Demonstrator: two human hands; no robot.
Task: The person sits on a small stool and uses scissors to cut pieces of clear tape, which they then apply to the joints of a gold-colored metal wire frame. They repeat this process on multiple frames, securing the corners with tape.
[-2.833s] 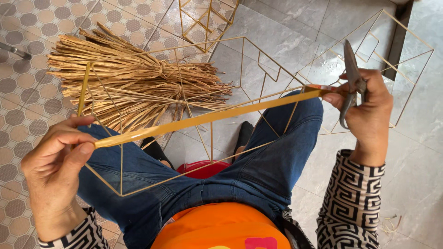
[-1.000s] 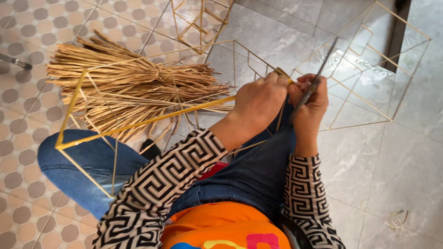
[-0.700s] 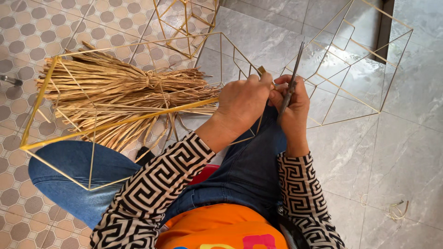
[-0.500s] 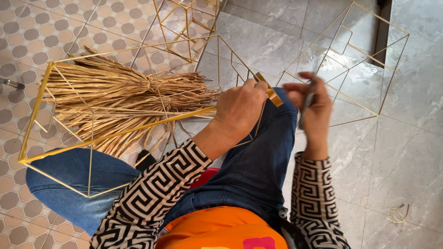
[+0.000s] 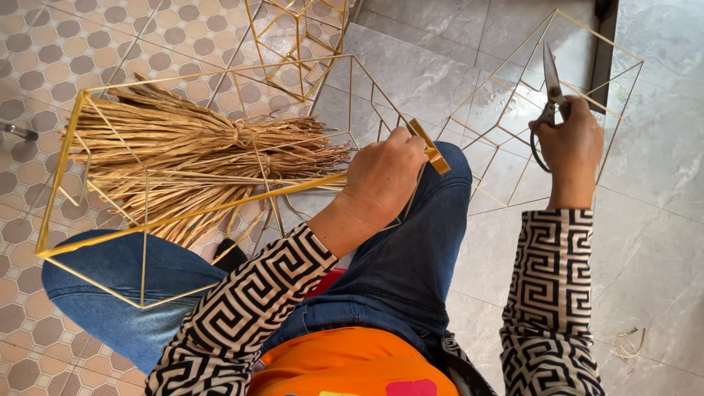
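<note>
**Gold wire frame held on the lap, scissors lifted aside**

The left hand [image 5: 385, 172] is closed around a corner of the gold wire frame [image 5: 147, 220], its fingers curled tight over the wire where a short flat yellow strip [image 5: 429, 147] sticks out past the knuckles. The frame lies across the person's jeans-clad knees [image 5: 411, 257], its long yellow-wrapped edge running leftward from the hand over a tied bundle of dry straw [image 5: 198, 158] that lies on the tiled floor [image 5: 44, 44].

The right hand [image 5: 572, 147] is raised well apart from the left, fingers wrapped through the handles of a pair of metal scissors [image 5: 550, 81] pointing up and away. The blades look shut or nearly so, though the angle makes that hard to judge.

More bare gold frames [image 5: 297, 44] stand on the floor beyond the knees, one behind the scissors hand. Both sleeves [image 5: 550, 293] carry a black-and-white key pattern.
</note>
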